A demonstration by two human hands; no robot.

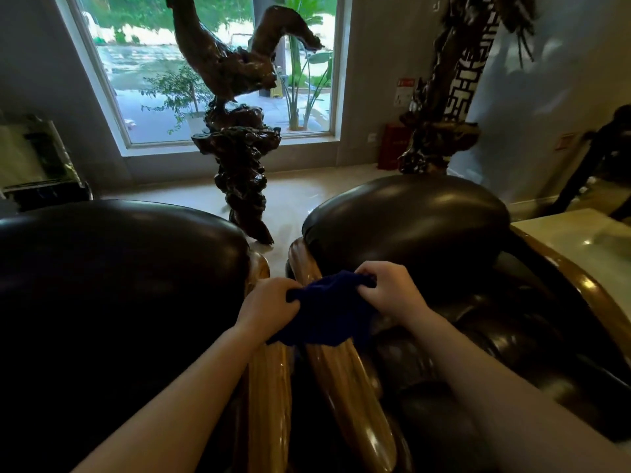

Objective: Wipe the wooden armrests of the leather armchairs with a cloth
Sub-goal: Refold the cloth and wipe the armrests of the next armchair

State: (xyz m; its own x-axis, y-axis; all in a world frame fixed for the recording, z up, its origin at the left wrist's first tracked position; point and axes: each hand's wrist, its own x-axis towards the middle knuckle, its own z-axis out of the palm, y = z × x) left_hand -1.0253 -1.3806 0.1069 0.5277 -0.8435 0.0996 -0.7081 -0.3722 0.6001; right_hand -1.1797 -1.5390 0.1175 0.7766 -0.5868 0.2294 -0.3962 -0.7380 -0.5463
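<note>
Daylight comes through a tall window (218,63) at the back of the room, and a pale glossy floor (300,189) runs from it toward the camera. Before the glass stands a dark, gnarled root carving (235,131) shaped like a bird on a knotted base; a second dark carving (447,97) rises to its right, near a red box (392,146) against the wall.

Closer in, two dark leather armchairs sit side by side — the left armchair (112,268) fills the lower left, the right armchair (409,213) shows its rounded back and cushioned seat. Between them run two polished wooden armrests, nearly parallel: the left chair's armrest (269,404) and the right chair's armrest (351,404), with a narrow dark gap separating them.

A dark blue cloth (327,308) is bunched over the right chair's armrest, about midway along its length. The left hand (269,305) grips the cloth's left edge, its fingers curled tight into the fabric. The right hand (389,288) pinches the cloth's upper right edge, its fingers bent round the folds. Both bare forearms reach in from the bottom of the view — the cloth is stretched between the two hands and hides that part of the wood beneath it.

At the far right edge lies a pale, shiny worktop (580,240).
</note>
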